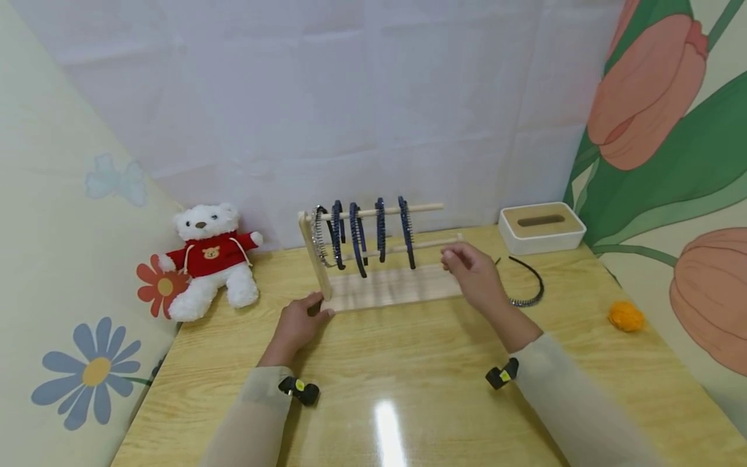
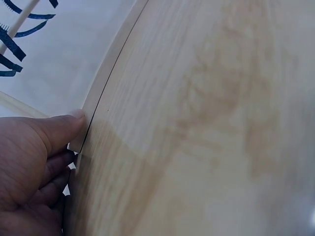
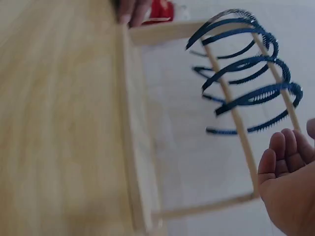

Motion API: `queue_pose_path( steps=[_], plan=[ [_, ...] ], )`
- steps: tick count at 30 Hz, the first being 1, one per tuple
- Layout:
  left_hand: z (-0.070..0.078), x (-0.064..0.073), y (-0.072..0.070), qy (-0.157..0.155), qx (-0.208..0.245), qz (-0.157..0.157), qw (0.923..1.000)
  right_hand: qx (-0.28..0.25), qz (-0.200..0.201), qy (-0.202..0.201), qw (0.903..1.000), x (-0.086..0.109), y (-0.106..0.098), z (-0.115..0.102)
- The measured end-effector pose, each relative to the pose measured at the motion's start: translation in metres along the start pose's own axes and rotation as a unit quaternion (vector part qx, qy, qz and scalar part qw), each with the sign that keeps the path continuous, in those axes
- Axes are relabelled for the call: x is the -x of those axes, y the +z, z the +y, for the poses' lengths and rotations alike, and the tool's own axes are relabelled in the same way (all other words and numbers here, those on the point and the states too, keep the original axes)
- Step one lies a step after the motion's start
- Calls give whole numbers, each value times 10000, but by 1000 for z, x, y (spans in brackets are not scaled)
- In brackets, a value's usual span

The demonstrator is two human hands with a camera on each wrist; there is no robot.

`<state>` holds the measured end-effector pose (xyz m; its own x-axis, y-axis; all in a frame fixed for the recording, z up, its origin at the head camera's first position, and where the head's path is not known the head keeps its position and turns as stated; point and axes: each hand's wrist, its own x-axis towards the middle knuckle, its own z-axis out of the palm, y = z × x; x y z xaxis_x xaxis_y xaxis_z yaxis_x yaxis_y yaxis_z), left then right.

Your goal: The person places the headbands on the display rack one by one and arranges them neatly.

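Observation:
My left hand [image 1: 297, 324] grips the left front corner of a wooden headband rack [image 1: 403, 290]; in the left wrist view its thumb lies on the base edge [image 2: 109, 69] and the other fingers bend around the end. Several dark blue toothed headbands [image 1: 380, 230] hang on the rack's rods, with a silvery one [image 1: 318, 237] at the left end. My right hand [image 1: 474, 275] hovers by the rack's right end, apart from the headbands. In the right wrist view, its fingers [image 3: 291, 147] are loosely curled with nothing visible between them.
A black toothed headband [image 1: 539, 288] lies on the table right of the rack. Behind it stands a white tissue box [image 1: 543, 241] with a wooden lid. An orange fluffy ball [image 1: 626, 316] is near the right edge. At the left sits a white teddy bear [image 1: 213, 259] in a red sweater.

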<state>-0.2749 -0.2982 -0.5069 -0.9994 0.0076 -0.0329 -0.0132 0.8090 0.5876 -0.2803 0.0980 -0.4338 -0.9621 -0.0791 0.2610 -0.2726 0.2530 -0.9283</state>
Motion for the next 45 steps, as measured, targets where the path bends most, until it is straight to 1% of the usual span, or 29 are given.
queue_pose_path(
  steps=[3,5,8,10,12,14,15,17,19,21,22,29,30,33,35,37,39,40,41,42,43,45],
  plan=[
    [0,0,1,20,0,20,10000,883,-266,-239,9954,18,-24,16],
    [1,0,1,0,0,-4,10000,1421,-415,-369,9883,28,-40,25],
    [2,-1,2,-15,-28,-77,10000,2065,-578,-534,9753,38,-69,38],
    [1,-1,2,-46,-11,-120,9999,2409,-656,-520,9669,41,-89,46],
    [1,-2,2,-64,3,-131,9999,2752,-766,-365,9576,41,-109,55],
    [1,-2,1,-70,23,-139,9999,3117,-932,-205,9454,39,-128,64],
    [1,-2,1,-72,24,-144,9999,3329,-1048,-175,9370,39,-136,68],
    [0,-2,1,-65,14,-141,9999,3709,-1280,-215,9195,37,-149,75],
    [0,-2,1,-71,22,-148,9999,4004,-1470,-381,9037,36,-158,80],
    [-1,-2,1,-86,34,-144,9999,4154,-1582,-601,8938,35,-164,84],
    [-1,-2,1,-85,39,-147,9998,4179,-1621,-684,8913,35,-165,84],
    [1,-2,-1,-28,-30,-156,9999,4186,-1838,-843,8854,30,-162,89],
    [1,-2,-1,-22,-37,-153,9999,4193,-1839,-944,8840,29,-161,90],
    [1,-2,-1,-7,-33,-132,9999,4259,-1841,-1244,8771,31,-158,89],
    [2,-2,0,-35,-30,-140,9999,4313,-1903,-1404,8707,33,-155,86],
    [2,-1,-1,-73,-30,-150,9999,4362,-1992,-1505,8645,35,-150,83],
    [2,-1,-1,-103,-31,-165,9998,4374,-2093,-1483,8619,38,-144,80],
    [2,-1,-1,-119,-19,-163,9998,4314,-2150,-1379,8653,40,-140,78],
    [2,-1,-1,-124,-13,-162,9998,4225,-2185,-1245,8708,41,-137,77],
    [2,-1,-1,-122,-10,-160,9998,4092,-2207,-1094,8786,42,-133,75],
    [2,-1,-1,-110,-12,-159,9998,3932,-2202,-888,8883,43,-130,73],
    [1,-2,-1,-92,-17,-157,9998,3454,-2115,-429,9133,45,-124,69]
  ],
)
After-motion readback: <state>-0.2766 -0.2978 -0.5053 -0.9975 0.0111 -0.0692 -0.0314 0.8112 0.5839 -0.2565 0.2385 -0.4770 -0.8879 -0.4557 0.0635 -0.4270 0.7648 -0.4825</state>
